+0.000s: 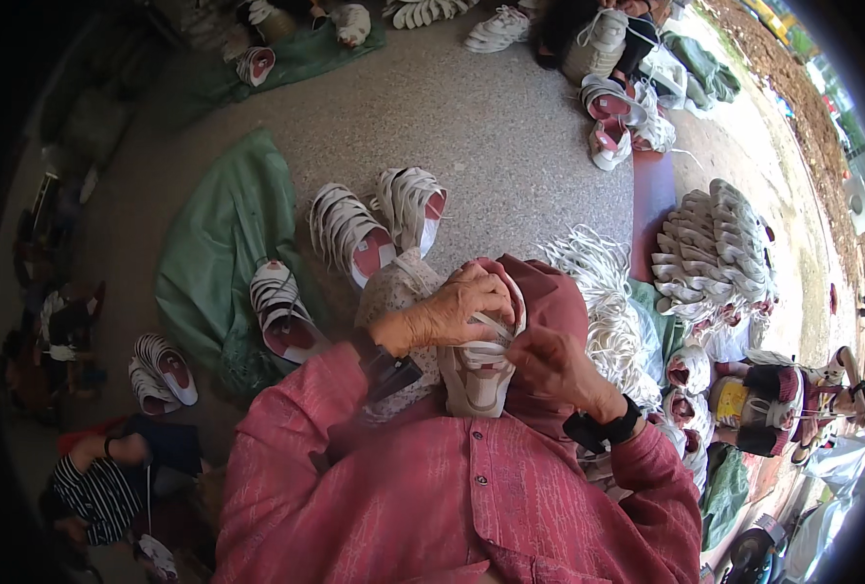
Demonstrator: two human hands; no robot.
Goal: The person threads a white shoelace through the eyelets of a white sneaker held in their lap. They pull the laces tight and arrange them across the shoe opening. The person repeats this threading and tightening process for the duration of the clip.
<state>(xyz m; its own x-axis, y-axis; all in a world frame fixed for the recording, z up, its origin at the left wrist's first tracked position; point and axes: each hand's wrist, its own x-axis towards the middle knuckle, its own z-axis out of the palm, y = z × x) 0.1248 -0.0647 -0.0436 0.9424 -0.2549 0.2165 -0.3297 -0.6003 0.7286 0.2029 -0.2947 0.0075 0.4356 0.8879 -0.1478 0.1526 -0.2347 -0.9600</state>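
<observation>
A beige and white sneaker (476, 387) rests in my lap, toe toward me and its opening facing away. My left hand (457, 307) is closed over the sneaker's upper, fingers bent across the lacing. White shoelace (488, 331) crosses the front of the sneaker beneath those fingers. Close against its right side, my right hand (561, 368) is closed in a pinch at the lace; its fingertips are dark and partly hidden. Patterned cloth (398, 292) covers my left knee, and reddish cloth (554, 302) lies over my right.
Nested sneakers (349, 229) stand ahead, with more on green sheeting (223, 224) to the left. A heap of white laces (603, 302) lies to my right, before a tall stack of sneakers (713, 248). Another person's hands (632, 8) hold a shoe at the far right.
</observation>
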